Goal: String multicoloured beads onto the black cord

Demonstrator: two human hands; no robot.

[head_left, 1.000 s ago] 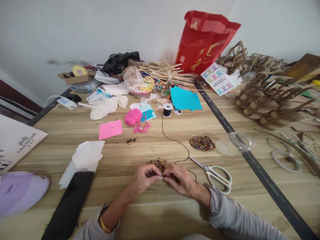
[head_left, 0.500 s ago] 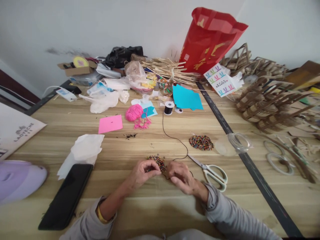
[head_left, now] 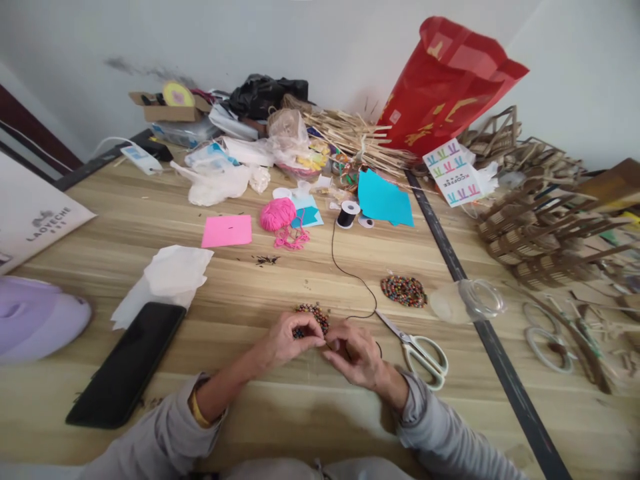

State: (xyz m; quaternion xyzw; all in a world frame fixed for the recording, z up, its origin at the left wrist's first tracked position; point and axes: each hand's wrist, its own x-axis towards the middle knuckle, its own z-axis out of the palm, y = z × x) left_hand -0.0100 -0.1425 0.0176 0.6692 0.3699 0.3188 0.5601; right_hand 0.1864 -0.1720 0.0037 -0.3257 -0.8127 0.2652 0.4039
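My left hand (head_left: 293, 339) is closed in a pinch, thumb against forefinger; whatever sits between the tips is too small to make out. Its fingertips meet those of my right hand (head_left: 356, 355), which is curled and pinches the end of a thin black cord. That black cord (head_left: 353, 273) runs back across the table to a spool (head_left: 347, 215). Just behind my fingers lies a loose pile of small multicoloured beads (head_left: 320, 315), partly hidden by my left hand. Scissors (head_left: 423, 357) with pale handles lie right of my right hand, and behind them is a coiled heap of beads (head_left: 404, 291).
On the left are a black phone (head_left: 127, 363), white paper (head_left: 173, 273) and a pink sheet (head_left: 227, 231). Pink yarn (head_left: 278, 214) and a blue sheet (head_left: 385, 198) lie farther back. Small woven baskets (head_left: 530, 233) and a red bag (head_left: 450, 87) stand at the right and back.
The view has tilted a little. My right hand has moved in towards my left, and their fingertips are now together, with the right fingers pinching forward.
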